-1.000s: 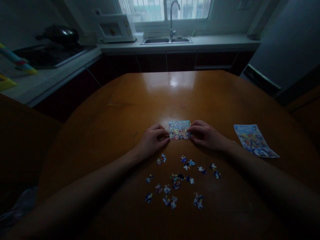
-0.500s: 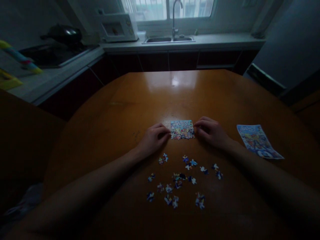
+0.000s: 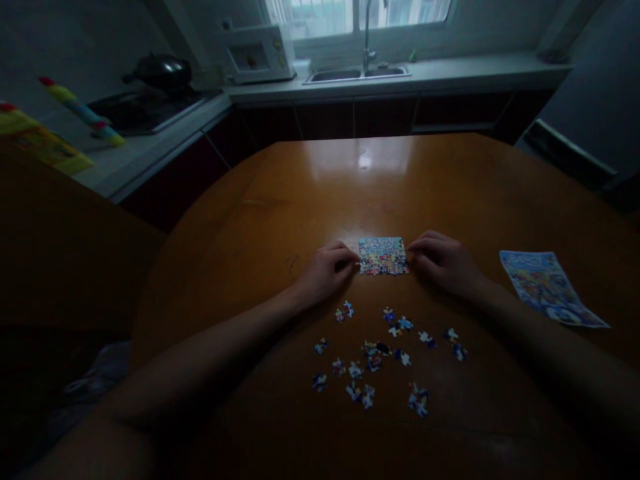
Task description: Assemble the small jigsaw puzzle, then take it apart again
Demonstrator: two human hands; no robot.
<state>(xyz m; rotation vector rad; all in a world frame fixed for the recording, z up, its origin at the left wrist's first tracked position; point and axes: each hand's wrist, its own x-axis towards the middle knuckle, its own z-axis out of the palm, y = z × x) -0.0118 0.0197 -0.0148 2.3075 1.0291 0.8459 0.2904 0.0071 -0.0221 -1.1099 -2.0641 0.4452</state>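
A partly joined jigsaw puzzle lies flat on the wooden table, its lower edge uneven with knobs and gaps. At its left edge my left hand is closed, thumb and fingertips touching the lower corner. My right hand has its fingers curled together against the right edge. Nearer to me lie several loose jigsaw pieces, some overlapping or touching. Off to the right of my right hand rests a printed picture sheet with a colourful scene.
The round-ended wooden table fills the middle. Beyond it run a counter with a sink, a tap and a microwave. On the left are a stove with a black pan and a yellow packet.
The view has swung a little to the left, so everything appears further right. Both hands stay at the puzzle's two sides, and the loose pieces lie as before.
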